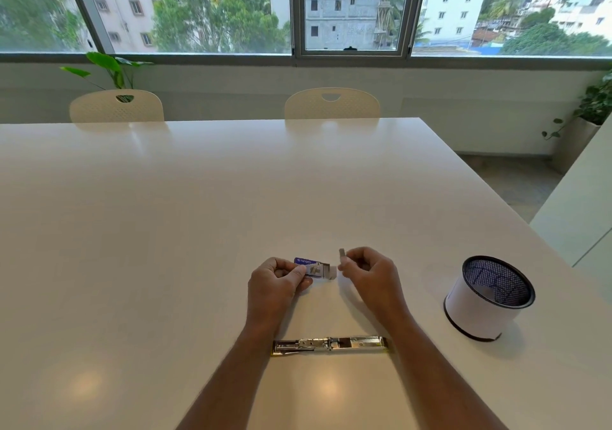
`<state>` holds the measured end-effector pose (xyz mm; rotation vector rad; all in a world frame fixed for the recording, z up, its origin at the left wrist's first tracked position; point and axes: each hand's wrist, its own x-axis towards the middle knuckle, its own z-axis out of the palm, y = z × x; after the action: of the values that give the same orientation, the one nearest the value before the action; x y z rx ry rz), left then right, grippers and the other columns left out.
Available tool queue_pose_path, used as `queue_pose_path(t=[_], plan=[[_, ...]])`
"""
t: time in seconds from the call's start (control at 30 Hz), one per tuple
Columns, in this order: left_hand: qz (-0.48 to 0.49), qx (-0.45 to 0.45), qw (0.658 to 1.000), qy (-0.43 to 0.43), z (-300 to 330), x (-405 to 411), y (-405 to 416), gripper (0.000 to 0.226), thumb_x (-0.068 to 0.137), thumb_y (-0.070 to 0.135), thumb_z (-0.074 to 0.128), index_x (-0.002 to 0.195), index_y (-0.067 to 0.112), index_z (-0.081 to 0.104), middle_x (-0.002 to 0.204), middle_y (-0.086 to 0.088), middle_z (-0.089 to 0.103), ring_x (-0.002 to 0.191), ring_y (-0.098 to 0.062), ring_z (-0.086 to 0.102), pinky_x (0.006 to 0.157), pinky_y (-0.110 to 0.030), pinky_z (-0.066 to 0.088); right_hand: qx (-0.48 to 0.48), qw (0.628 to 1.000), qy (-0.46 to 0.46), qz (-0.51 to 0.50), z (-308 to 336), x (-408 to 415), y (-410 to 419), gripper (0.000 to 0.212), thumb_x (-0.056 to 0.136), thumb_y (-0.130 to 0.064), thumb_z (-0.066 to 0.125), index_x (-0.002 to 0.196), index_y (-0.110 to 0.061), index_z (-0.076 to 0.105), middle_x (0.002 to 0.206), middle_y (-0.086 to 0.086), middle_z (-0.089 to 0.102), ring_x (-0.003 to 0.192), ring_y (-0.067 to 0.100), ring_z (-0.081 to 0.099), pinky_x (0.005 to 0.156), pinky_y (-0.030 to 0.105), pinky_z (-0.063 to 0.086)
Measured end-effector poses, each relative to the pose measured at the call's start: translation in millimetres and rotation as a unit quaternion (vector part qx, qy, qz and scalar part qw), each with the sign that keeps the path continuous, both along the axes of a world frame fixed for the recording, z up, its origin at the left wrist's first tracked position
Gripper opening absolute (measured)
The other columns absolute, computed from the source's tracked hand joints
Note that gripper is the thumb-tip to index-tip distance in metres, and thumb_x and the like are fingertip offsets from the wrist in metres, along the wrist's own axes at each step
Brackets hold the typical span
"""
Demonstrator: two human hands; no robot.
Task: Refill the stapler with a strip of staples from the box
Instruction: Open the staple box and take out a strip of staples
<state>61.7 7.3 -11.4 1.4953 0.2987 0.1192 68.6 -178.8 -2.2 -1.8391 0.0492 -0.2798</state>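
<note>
Here, the stapler (329,344) lies swung fully open and flat on the white desk (205,217), its metal channel facing up, and it serves as the landmark for everything else. Just beyond it, the person's left hand (276,280) has its grip closed on the small purple box of staples (313,266), thumb and fingers pinching the box's left end, with the box's pale end flap (331,272) open toward the other hand. Beyond the stapler's right end, the right hand (367,269) pinches a short strip of staples (342,253) between thumb and fingertips; the strip stands nearly upright, just beside the box's open end and apart from it. Both forearms flank the stapler, one on each side, without touching it. Well to the right of the stapler stands a round mesh pen holder (480,304), tilted toward the camera in this wide view. Far beyond the stapler, across the desk, two cream chairs (332,103) face a wide window (212,12).
</note>
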Motion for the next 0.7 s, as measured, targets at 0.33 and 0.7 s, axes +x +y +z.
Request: queue_pose_path(t=[0.33, 0.7], plan=[[0.027, 0.258, 0.966, 0.009, 10, -3, -4, 0.017, 0.091, 0.020, 0.080, 0.084, 0.007, 0.070, 0.069, -0.007, 0.078, 0.062, -0.019, 0.074, 0.068, -0.034, 0.061, 0.141, 0.989, 0.013, 0.052, 7, -12, -5, 0.011, 0.091, -0.009, 0.070, 0.095, -0.016, 0.078, 0.082, 0.008, 0.078, 0.076, 0.020, 0.075, 0.076, 0.029, 0.062], [-0.099, 0.069, 0.983, -0.135, 13, -8, -7, 0.022, 0.093, -0.001, 0.074, 0.098, 0.020, 0.080, 0.087, 0.000, 0.083, 0.080, -0.013, 0.077, 0.071, -0.022, 0.060, 0.156, 0.974, -0.008, 0.165, 11, -14, 9, 0.015, 0.092, -0.007, 0.069, 0.098, -0.014, 0.080, 0.082, 0.015, 0.078, 0.073, 0.023, 0.071, 0.076, 0.030, 0.062]])
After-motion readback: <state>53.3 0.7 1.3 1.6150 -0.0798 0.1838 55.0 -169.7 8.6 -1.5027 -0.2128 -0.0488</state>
